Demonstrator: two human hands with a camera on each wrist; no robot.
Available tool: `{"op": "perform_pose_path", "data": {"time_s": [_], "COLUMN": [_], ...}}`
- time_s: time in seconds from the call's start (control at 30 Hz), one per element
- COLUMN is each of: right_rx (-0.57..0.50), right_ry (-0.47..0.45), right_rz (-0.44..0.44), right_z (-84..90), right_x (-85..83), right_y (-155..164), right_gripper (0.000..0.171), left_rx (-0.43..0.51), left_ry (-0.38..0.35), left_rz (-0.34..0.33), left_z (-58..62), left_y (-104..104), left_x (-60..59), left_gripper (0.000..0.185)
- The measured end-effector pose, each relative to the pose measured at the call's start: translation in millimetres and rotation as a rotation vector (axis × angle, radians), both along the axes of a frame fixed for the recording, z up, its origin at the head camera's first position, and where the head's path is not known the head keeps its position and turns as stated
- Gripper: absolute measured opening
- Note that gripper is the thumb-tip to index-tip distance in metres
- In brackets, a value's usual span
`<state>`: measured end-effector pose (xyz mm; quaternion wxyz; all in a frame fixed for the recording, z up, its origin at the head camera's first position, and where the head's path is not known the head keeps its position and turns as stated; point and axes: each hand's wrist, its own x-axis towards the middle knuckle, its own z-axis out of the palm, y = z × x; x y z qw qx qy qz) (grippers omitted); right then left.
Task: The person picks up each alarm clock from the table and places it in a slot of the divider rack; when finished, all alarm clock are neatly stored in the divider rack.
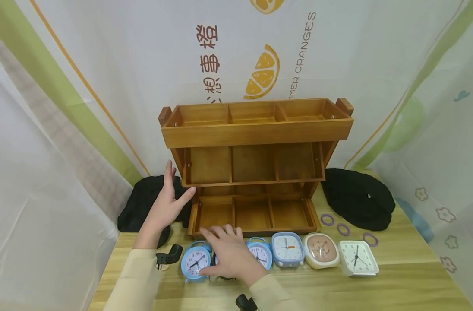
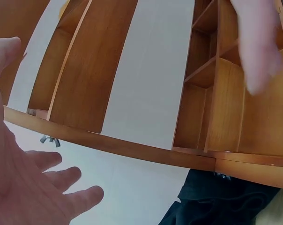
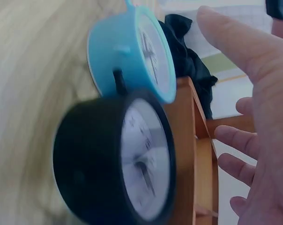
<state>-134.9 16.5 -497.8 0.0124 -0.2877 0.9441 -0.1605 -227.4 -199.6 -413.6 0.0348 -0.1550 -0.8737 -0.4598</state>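
My right hand (image 1: 230, 255) hovers over the row of clocks with fingers spread, gripping nothing. Beneath it is a black round alarm clock (image 3: 90, 159), mostly hidden by the hand in the head view. A light-blue twin alarm clock (image 1: 196, 262) stands to its left, and another light-blue alarm clock (image 1: 260, 250) to its right. My left hand (image 1: 166, 209) is raised, fingers extended, beside the left side of a three-tier wooden rack (image 1: 260, 136). Nothing is in the left hand. The rack's visible compartments hold nothing.
Right of the blue clocks stand a blue-framed square clock (image 1: 288, 249), a beige rounded clock (image 1: 322, 250) and a white square clock (image 1: 358, 257). Purple rings (image 1: 327, 220) lie behind them. Black cloth (image 1: 143, 203) and a black cloth item (image 1: 357, 201) flank the rack. A curtain hangs behind.
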Motion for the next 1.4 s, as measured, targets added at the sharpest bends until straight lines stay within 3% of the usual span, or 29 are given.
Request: {"op": "perform_pose_path", "data": {"time_s": [0.27,0.6,0.9,1.17,1.4], "right_rx": [0.012,0.029,0.061,0.058,0.028], "right_ry": [-0.05,-0.025,-0.057,-0.059,-0.08], "right_rz": [0.014,0.03,-0.026,-0.051,-0.061], "right_z": [-11.9,-22.6,-24.8,-29.0,-30.7], "right_x": [4.5,8.1,9.5,6.8,7.5], "right_y": [-19.5,-34.3,-39.9,-41.7,-42.8], "right_gripper": [0.106,0.096,0.096,0.102,0.098], "left_rx": [0.025,0.026,0.05,0.115,0.09], "left_ry": [0.036,-0.002,-0.104,-0.071,-0.067], "left_rz": [-0.005,-0.008,0.015,0.023,0.071], "left_z": [7.0,4.4,0.0,-5.4,-10.0], "left_y": [-2.3,2.1,9.6,15.6,17.8], "left_x": [-10.4,-18.4,-20.5,-27.5,-32.4], "left_gripper": [0.098,0.098,0.098,0.097,0.105]}}
